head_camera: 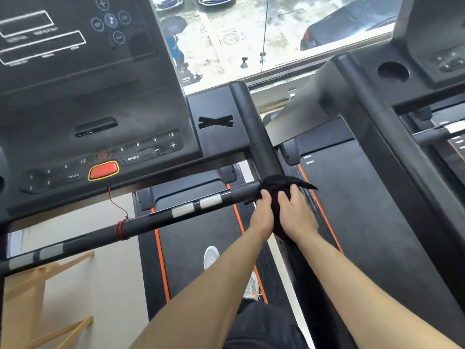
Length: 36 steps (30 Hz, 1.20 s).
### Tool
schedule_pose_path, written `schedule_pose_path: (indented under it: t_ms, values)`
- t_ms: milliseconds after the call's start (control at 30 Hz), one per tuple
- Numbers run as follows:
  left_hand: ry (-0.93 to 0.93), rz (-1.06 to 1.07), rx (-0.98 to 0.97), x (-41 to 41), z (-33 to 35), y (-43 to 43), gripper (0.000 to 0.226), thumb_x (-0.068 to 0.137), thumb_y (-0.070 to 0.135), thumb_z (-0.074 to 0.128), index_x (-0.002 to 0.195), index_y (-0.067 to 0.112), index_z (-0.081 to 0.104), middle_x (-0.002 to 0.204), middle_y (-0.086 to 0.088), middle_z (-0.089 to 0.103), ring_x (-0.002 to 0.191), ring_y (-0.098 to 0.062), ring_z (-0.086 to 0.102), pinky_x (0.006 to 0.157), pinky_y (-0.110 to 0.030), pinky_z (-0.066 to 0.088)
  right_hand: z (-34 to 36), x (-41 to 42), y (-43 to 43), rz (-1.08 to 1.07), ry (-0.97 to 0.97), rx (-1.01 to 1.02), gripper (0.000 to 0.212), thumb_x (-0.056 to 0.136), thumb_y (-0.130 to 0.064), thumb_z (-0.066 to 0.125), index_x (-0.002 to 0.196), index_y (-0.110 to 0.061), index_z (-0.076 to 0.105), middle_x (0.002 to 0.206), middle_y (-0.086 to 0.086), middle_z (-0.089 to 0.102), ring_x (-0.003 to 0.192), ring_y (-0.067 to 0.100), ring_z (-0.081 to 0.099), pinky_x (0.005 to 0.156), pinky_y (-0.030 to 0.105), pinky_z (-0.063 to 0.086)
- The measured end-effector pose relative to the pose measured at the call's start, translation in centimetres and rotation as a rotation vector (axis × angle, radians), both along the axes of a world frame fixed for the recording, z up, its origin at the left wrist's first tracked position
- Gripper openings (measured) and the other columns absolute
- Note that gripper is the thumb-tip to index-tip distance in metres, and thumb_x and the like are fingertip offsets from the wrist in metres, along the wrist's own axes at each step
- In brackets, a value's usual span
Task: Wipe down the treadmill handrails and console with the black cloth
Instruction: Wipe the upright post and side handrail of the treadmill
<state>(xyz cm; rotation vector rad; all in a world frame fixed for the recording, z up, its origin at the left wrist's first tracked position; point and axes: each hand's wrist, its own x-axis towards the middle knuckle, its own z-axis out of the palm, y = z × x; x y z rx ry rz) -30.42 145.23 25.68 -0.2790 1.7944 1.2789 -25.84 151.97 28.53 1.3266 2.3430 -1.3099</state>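
Left hand (263,213), right hand (296,212) on cloth (276,183) (handrail (263,152))

- crumpled black cloth (279,183): mostly covered by left hand (263,214) and right hand (295,212); only the bunched top and 1 pointed tail show.
- black tubular side handrail (261,152): lower stretch hidden behind cloth, hands and forearms.
- glossy black treadmill console (100,96): cut by top and left edges; small display labels blurred, unreadable.
- neighbouring dark grey treadmill (364,210): cut by right edge.
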Motion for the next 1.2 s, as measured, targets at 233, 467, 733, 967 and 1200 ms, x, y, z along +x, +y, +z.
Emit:
schedule_pose_path:
  t_ms: [233, 467, 733, 967, 1200]
  values:
    - [0.055, -0.143, -0.042, 3.0, 1.3, -1.5, 0.055, 0.108, 0.041, 0.021, 0.154, 0.012, 0.029, 0.155, -0.012, 0.039, 0.141, -0.031, 0.038, 0.110, -0.038, 0.032, 0.1, -2.1, 2.5, -0.001, 0.074, -0.200, 0.043, 0.107, -0.042, 0.033, 0.135, -0.019, 0.055, 0.136, 0.007, 0.060, 0.119, 0.028, 0.054, 0.086, 0.034, 0.034]
    - [0.051, -0.191, -0.093, 3.4, 2.3, -0.8, 0.057, 0.108, 0.042, 0.013, 0.160, 0.018, 0.013, 0.167, -0.002, 0.017, 0.148, -0.025, 0.027, 0.118, -0.036, 0.024, 0.4, 0.9, 2.7, 0.047, 0.172, -0.330, 0.045, 0.108, -0.045, 0.037, 0.150, -0.032, 0.042, 0.136, -0.016, 0.049, 0.122, 0.005, 0.044, 0.095, 0.019, 0.028]
    - [0.165, -0.009, -0.104, 3.2, 1.8, 0.5, 0.067, 0.104, 0.054, 0.023, 0.154, 0.009, 0.027, 0.153, -0.013, 0.043, 0.137, -0.030, 0.042, 0.105, -0.038, 0.032, -1.2, 4.3, 2.0, 0.067, 0.116, -0.252, 0.043, 0.106, -0.049, 0.036, 0.139, -0.030, 0.054, 0.128, -0.007, 0.063, 0.108, 0.011, 0.054, 0.087, 0.028, 0.037]
    - [0.168, 0.042, -0.101, 1.6, 1.9, 1.3, 0.080, 0.101, 0.063, 0.022, 0.149, -0.001, 0.033, 0.148, -0.017, 0.047, 0.134, -0.030, 0.046, 0.104, -0.036, 0.035, -1.1, 0.1, 3.1, 0.073, 0.219, -0.236, 0.025, 0.108, -0.041, 0.039, 0.109, -0.030, 0.061, 0.102, -0.011, 0.064, 0.094, 0.001, 0.059, 0.070, 0.010, 0.038]
    - [0.230, -0.062, -0.050, 6.2, 1.0, -0.8, 0.068, 0.102, 0.060, 0.022, 0.146, 0.009, 0.033, 0.146, -0.014, 0.049, 0.130, -0.032, 0.050, 0.104, -0.039, 0.039, -1.5, 4.1, 1.4, 0.094, 0.127, -0.060, 0.041, 0.106, -0.048, 0.038, 0.139, -0.030, 0.054, 0.132, 0.001, 0.063, 0.122, 0.023, 0.055, 0.087, 0.029, 0.033]
